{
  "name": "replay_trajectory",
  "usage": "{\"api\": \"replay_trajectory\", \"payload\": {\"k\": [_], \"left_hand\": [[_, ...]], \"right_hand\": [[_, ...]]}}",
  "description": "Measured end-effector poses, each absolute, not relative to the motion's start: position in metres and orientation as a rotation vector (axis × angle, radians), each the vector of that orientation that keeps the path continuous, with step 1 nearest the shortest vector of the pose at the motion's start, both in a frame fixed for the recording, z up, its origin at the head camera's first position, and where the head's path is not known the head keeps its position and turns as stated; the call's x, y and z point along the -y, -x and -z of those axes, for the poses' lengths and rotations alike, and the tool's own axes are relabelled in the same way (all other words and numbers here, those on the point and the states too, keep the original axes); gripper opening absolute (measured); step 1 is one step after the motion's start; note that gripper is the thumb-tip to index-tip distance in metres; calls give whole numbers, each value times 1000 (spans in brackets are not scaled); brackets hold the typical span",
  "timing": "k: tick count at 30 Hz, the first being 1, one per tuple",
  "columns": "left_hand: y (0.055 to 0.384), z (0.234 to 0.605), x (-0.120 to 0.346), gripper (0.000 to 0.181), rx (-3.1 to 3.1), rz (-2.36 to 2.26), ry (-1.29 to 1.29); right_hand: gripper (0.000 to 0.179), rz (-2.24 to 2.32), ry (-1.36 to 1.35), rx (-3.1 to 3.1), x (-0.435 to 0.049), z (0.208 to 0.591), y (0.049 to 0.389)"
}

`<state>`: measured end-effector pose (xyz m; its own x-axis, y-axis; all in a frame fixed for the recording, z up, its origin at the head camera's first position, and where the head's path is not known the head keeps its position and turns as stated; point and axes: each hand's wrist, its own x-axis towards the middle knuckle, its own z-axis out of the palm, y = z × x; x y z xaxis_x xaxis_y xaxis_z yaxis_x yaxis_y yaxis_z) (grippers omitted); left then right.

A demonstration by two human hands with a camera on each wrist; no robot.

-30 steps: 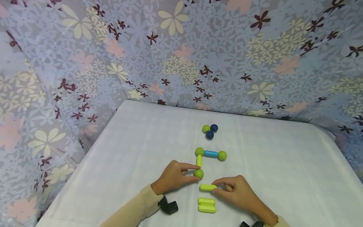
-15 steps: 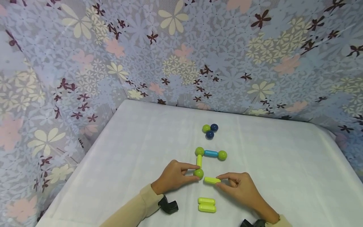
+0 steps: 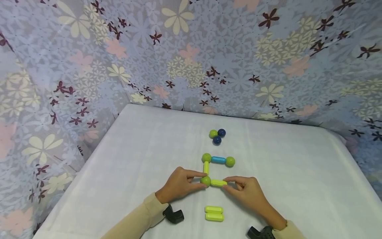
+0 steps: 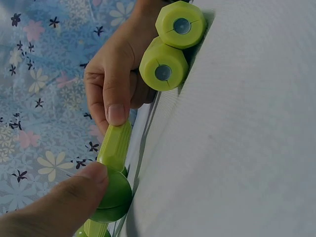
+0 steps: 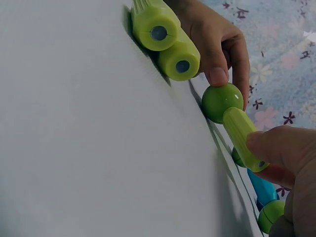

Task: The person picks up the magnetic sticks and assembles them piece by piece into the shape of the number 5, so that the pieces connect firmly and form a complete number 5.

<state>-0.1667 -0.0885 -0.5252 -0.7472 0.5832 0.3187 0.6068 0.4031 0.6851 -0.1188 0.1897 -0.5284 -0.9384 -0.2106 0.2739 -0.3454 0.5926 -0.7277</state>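
Note:
My left hand (image 3: 179, 184) pinches a green ball (image 3: 205, 181) between thumb and forefinger. From that ball a yellow-green rod (image 3: 206, 168) runs back to another green ball (image 3: 206, 157), and a blue rod (image 3: 218, 160) joins it to a third green ball (image 3: 230, 161) on the right. My right hand (image 3: 248, 194) pinches the outer end of a second yellow-green rod (image 3: 219, 183). In the right wrist view this rod (image 5: 242, 136) meets the side of the held ball (image 5: 222, 102) with its inner end. Its free end shows a round grey metal disc.
Two more yellow-green rods (image 3: 214, 213) lie side by side near the front, with grey discs in their ends. Farther back sit a green ball (image 3: 213, 133) and two dark blue balls (image 3: 217, 140). A flowered cloth (image 3: 191, 56) hangs behind the white table (image 3: 143, 139).
My right hand has lifted its yellow-green rod away from the other two and brought it back and left against the held ball. My left hand keeps its grip. The head view has shifted slightly.

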Motion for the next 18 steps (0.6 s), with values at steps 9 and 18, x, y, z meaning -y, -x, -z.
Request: {"api": "replay_trajectory", "payload": {"k": [9, 18], "left_hand": [[168, 526, 94, 36, 2590, 1303, 1103], [170, 526, 91, 37, 2605, 1301, 1121]], "right_hand": [[17, -1276, -499, 2646, -184, 529, 122], [24, -1321, -424, 2567, -190, 518, 130]]}}
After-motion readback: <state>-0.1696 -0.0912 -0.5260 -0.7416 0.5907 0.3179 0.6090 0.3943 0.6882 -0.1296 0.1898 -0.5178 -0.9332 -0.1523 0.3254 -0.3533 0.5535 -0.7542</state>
